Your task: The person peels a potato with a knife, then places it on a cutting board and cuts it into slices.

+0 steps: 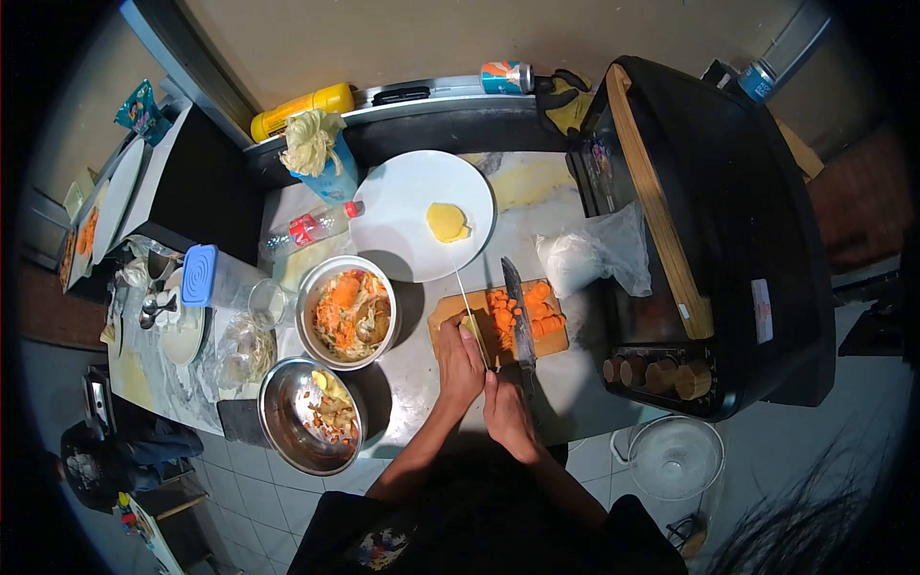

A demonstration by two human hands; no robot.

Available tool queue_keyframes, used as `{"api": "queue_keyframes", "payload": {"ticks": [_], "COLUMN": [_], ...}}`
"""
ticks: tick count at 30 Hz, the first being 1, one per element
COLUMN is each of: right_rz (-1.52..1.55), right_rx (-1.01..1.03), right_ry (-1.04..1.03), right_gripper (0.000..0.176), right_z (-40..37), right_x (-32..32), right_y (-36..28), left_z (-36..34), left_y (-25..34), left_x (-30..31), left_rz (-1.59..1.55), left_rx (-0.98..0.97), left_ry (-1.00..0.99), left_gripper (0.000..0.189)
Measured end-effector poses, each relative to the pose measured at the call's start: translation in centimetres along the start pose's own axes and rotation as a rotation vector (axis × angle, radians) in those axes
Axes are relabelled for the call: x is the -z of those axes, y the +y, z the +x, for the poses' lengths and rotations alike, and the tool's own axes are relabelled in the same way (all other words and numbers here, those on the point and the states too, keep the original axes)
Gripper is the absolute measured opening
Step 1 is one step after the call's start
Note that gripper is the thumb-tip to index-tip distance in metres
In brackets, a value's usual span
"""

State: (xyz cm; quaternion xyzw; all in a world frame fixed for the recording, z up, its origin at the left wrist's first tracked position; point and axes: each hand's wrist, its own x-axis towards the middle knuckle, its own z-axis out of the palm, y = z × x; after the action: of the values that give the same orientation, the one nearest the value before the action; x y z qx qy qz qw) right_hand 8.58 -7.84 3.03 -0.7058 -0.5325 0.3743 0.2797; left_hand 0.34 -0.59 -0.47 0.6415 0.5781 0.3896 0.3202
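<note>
On the wooden cutting board (448, 310), my left hand (460, 366) is closed round a pale yellow piece that looks like peeled potato (470, 326), mostly covered by the fingers. Close beside it, my right hand (508, 414) grips the near end of a thin knife (465, 292), its blade seen edge-on against the potato. A second, dark-bladed knife (522, 326) lies across the board among chopped orange carrots (502, 314). Beyond the board, more peeled yellow potato (448, 222) rests on a large white plate (407, 187).
Left stand a white pot (307, 321) of shredded vegetables and a steel bowl (273, 422) of peelings. A plastic bottle (321, 225) lies behind them. A bag of white powder (580, 261) and a black oven (738, 249) are right. A person (105, 460) is far left.
</note>
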Motion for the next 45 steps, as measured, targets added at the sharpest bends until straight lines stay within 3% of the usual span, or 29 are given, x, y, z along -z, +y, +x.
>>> {"api": "queue_keyframes", "payload": {"ticks": [34,45], "right_rz": [-0.090,-0.046], "right_rx": [-0.110,-0.049], "right_ry": [-0.032,-0.026], "right_gripper": [0.047,0.045], "right_z": [-0.1,-0.4], "right_x": [1.0,0.7], "right_y": [-2.1,-0.7], "left_z": [-0.1,0.0], "left_y": [-0.6,-0.4], "left_x": [-0.3,-0.1], "left_rz": [0.044,0.044], "left_rx": [-0.054,-0.038], "left_ry": [0.008,0.002], "left_gripper": [0.033,0.034]}}
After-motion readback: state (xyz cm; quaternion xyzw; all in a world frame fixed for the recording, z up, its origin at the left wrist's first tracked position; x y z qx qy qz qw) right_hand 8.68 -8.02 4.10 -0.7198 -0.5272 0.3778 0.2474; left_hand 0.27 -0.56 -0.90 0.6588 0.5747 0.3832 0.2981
